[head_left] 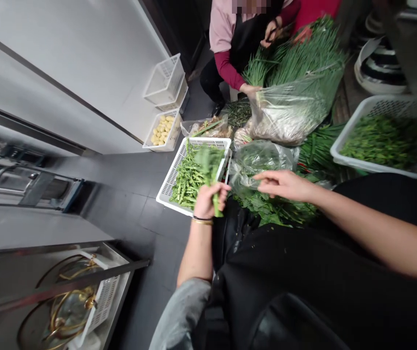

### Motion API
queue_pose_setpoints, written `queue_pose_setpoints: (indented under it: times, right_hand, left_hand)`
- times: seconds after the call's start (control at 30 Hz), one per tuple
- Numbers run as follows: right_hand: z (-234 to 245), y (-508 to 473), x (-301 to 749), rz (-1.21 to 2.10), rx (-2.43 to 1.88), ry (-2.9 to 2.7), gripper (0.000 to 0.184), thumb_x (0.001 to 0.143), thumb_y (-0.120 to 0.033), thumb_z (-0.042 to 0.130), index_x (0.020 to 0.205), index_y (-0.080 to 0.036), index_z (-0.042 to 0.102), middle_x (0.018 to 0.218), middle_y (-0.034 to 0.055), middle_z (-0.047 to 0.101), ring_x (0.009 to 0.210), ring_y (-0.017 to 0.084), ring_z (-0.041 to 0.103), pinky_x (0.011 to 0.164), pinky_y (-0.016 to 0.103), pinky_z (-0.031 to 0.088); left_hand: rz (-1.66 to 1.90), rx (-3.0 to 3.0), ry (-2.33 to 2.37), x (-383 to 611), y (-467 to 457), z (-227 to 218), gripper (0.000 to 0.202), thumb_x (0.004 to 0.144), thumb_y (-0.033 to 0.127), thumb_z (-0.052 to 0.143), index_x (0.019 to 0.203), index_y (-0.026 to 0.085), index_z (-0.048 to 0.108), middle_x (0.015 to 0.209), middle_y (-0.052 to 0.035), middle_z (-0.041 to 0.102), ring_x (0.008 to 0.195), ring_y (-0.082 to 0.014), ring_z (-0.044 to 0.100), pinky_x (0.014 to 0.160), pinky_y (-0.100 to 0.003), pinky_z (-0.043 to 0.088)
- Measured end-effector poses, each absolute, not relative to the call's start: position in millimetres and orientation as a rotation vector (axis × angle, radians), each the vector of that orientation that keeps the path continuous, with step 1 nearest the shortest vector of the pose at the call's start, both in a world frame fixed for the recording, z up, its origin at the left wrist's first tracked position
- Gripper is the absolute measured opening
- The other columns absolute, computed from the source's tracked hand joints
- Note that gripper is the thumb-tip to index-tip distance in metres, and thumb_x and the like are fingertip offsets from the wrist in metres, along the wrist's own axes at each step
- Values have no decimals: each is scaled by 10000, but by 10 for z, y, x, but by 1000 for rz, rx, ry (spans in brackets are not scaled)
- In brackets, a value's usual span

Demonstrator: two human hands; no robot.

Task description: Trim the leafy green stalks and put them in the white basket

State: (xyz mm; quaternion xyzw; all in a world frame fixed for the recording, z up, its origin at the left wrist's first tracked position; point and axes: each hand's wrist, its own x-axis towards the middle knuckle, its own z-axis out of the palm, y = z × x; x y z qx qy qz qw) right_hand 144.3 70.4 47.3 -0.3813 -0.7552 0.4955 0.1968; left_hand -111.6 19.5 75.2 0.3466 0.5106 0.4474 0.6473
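Note:
My left hand (208, 199) is closed around a leafy green vegetable stalk (213, 170), its leaves blurred and its cut end showing below my fingers. It is held over the near right edge of a white perforated basket (168, 187) with many green stalks (184, 182) in it. To the right, my right hand (284, 185) hovers with its index finger stretched out and the others loosely bent; I see nothing in it. Beneath that hand are leafy greens (277, 211) and a clear plastic bag (262, 158).
Across from me a person (226, 53) grips a big bag of scallions (296, 107). Peeled potatoes (162, 129) fill a white basket beside stacked baskets (166, 80). At right is a basket of greens (387, 141); a metal shelf (120, 291) stands lower left.

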Motion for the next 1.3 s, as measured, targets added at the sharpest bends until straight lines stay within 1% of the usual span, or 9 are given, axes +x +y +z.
queue_pose_setpoints:
  times: [0.2,0.43,0.53,0.67,0.77,0.9,1.0,1.23,1.3]
  right_hand:
    - [661,784,1145,1374,-1013,-1785,449,801,-536,537,569,-152,552,438,-11,495,414,90,434,437,228,309]
    - [715,579,1426,210,-1116,-2203,296,845,-301,468,640,-160,629,637,47,591,503,110,468,453,266,227]
    - [644,501,1471,473,-1025,-2131,301,869,-336,468,681,-173,637,632,39,579,531,114,493,474,255,299]
    - [384,488,1493,1388,-853,-1580,355,911,-440,404,882,-169,632,629,26,586,518,123,527,498,267,415]
    - [348,579,1535,1706,-694,-1360,394,800,-489,576,1070,-203,563,772,37,637,566,147,575,480,282,442]
    - [590,706,1524,1595,-832,-1545,317,744,-501,638,802,-197,568,611,6,598,476,136,528,448,274,408]
    - [660,596,1421,1129,-1078,-1719,384,828,-489,537,591,-189,506,460,-10,497,422,111,453,451,261,369]
    - [277,358,1716,833,-505,-2552,257,814,-424,565,897,-205,671,764,69,644,661,154,588,590,267,434]
    - [308,524,1853,1001,-723,-2559,506,678,-488,690,1093,-201,642,904,95,669,748,196,622,621,294,461]
  left_hand:
    - [959,680,818,-224,68,643,413,727,421,684,946,75,631,629,-33,607,388,-70,468,334,-197,376]
    - [1226,555,956,-40,-24,561,353,727,364,707,949,178,505,599,27,605,358,-64,453,323,-160,334]
    - [1219,567,960,17,-50,580,329,735,383,697,899,158,521,605,15,605,363,-70,477,324,-166,344]
    - [1167,574,783,5,-39,666,317,771,417,651,869,129,564,548,26,560,300,-47,388,284,-170,283]
    - [1135,552,731,-12,-47,680,316,775,413,645,883,125,577,540,34,542,289,-41,362,274,-171,258]
    - [1117,597,793,19,-68,611,314,783,412,636,885,120,580,543,17,559,294,-56,394,279,-181,273]
    - [1212,576,838,17,-46,587,288,807,402,613,895,131,573,546,28,539,299,-46,385,286,-169,262]
    - [1188,360,680,-226,0,615,207,871,324,524,880,124,578,515,72,362,295,0,234,273,-135,155]
    - [1104,378,606,-246,-27,595,213,881,327,493,874,132,580,495,76,333,277,-8,192,256,-147,129]
